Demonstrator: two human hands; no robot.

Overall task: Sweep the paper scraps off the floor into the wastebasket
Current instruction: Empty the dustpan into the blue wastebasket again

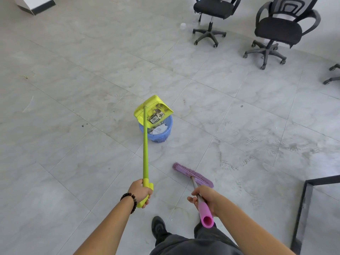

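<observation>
My left hand (140,192) grips the end of the long green handle of a yellow dustpan (153,107). The pan is tilted over a blue wastebasket (161,136) at the middle of the floor. Dirt and a scrap with a barcode (156,117) lie on the pan's lip, at the basket's rim. White paper scraps (159,130) show inside the basket. My right hand (204,196) grips the pink-ended handle of a purple broom (193,174), whose head rests on the floor to the right of the dustpan handle.
Two black office chairs (211,17) (277,32) stand at the back right, with a third chair's base (333,74) at the right edge. A black metal frame (305,208) stands at the lower right. A small white object (183,26) lies near the chairs. My shoe (158,227) is below.
</observation>
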